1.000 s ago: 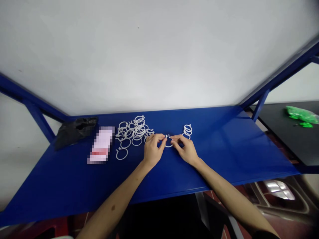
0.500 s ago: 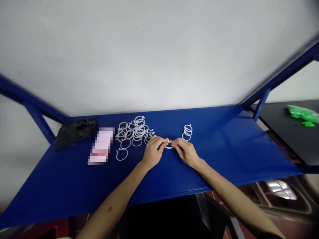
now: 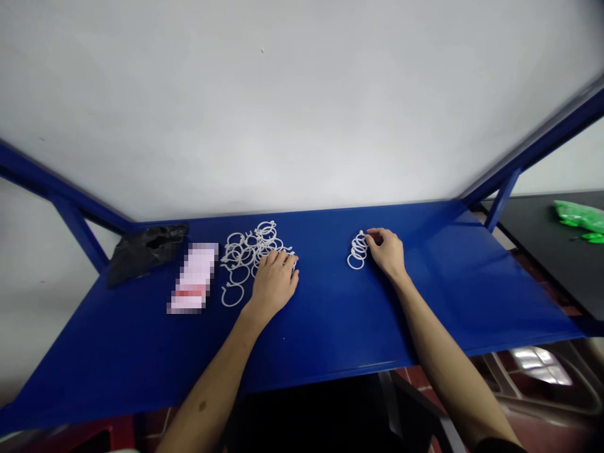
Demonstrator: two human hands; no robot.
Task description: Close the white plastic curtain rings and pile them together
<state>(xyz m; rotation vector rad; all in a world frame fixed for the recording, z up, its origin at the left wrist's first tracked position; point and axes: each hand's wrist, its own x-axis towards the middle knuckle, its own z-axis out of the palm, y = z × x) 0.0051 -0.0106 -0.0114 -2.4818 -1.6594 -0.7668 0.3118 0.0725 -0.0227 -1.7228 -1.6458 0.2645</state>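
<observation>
My left hand (image 3: pixel 274 280) rests over the right side of a loose pile of white plastic rings (image 3: pixel 240 255), its fingers spread and some rings hidden beneath it. Several of these rings are thin hoops with small knobs or clasp ends, and some stand unfastened. On the right, my right hand (image 3: pixel 387 251) is at a short overlapping row of white rings (image 3: pixel 355 260). Its thumb and index finger are pinched at the edge of the farthest ring (image 3: pixel 361 235) in that row.
Left of the pile lies a blurred-out pink and white flat item (image 3: pixel 194 277), with a crumpled black plastic bag (image 3: pixel 146 251) behind it. The blue table (image 3: pixel 325 333) meets a white wall. A dark table on the right bears a green plastic bag (image 3: pixel 580 215).
Both hands have parted from the ring they held together at the middle. The right hand took it to the right-hand row, which has grown; the left moved left onto the pile.
</observation>
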